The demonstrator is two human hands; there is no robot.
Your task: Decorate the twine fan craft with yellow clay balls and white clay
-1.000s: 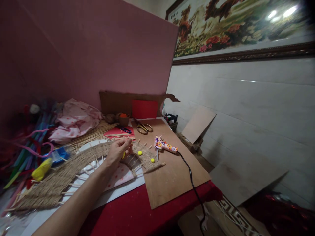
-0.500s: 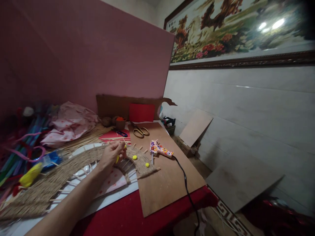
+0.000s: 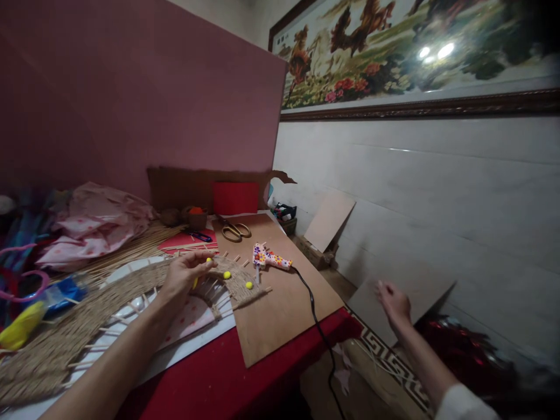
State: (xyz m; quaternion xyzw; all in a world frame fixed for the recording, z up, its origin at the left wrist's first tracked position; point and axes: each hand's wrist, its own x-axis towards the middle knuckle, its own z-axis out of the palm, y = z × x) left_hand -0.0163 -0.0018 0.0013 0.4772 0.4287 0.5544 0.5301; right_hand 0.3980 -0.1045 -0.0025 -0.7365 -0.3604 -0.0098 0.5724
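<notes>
My left hand (image 3: 186,279) rests over the woven twine piece (image 3: 125,291), a curved band with thin sticks poking out along both edges. Its fingertips are closed at a small yellow clay dot (image 3: 209,260), and more yellow clay (image 3: 195,283) shows beneath the palm. Two flattened yellow dots, one in the middle (image 3: 227,275) and one nearer the end (image 3: 249,285), sit on the band. Off the table at the right, my right hand (image 3: 394,302) is raised in the air. Its fingers are bent and slightly blurred, and nothing shows in them.
A flowered glue gun (image 3: 275,260) with a black cord (image 3: 311,297) lies on the brown board (image 3: 275,318). Behind it are gold-handled scissors (image 3: 236,232) and a dark blue cutter (image 3: 199,235). Crumpled pink cloth (image 3: 96,224) and a yellow lump (image 3: 21,326) lie to the left.
My right hand has come into view at the right. The camera has turned a little to the right, so the table appears further left. My left hand remains at the band.
</notes>
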